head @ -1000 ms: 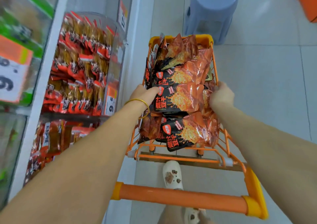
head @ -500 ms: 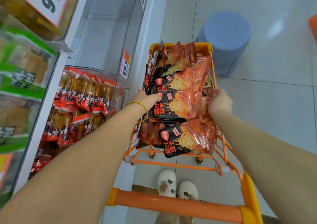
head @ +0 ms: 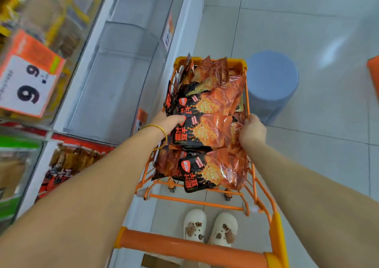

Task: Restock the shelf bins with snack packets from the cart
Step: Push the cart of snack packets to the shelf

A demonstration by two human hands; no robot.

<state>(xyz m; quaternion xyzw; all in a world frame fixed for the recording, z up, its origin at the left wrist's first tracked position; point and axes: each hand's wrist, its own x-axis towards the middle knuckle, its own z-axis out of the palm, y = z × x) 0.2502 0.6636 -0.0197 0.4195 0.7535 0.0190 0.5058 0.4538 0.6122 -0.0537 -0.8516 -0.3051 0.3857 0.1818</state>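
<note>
- While both grips clamp one packet [head: 207, 131] by its two ends, it lies on top of the pile [head: 213, 171] in the cart [head: 184, 247], and I judge it not yet lifted clear.
- Left grip [head: 170, 122]: thumb on the packet's face, fingers tucked at its left edge, closed on it.
- Right grip [head: 251, 131]: curled tight at the packet's right edge. The fingers are hidden behind the knuckles, so I cannot tell how many packets it has caught.
- Slip risk: the packets look glossy and puffed, so one squeezed only from its ends could bow and slide out on the way up.
- Spill risk: the pile is heaped above the cart's rim and the nearest packet overhangs the near end. A neighbour dragged along with the lift could tip over the side onto the floor [head: 307, 21].
- Cart risk: it stands on wheels, so leaning on the pile could roll it away from the shelf [head: 82, 66].
- Target: a clear bin [head: 131, 41] on the shelf just left of the cart looks empty.
- In the way: the bin's raised front wall must be cleared, and a small tag [head: 169, 33] at its corner could be knocked.
- Around: a grey stool [head: 272, 87] stands just beyond the cart on the right, a lower bin [head: 67, 165] already holds packets, and a big price tag [head: 28, 76] hangs upper left. White shoes [head: 211, 226] stand between handle and basket.
</note>
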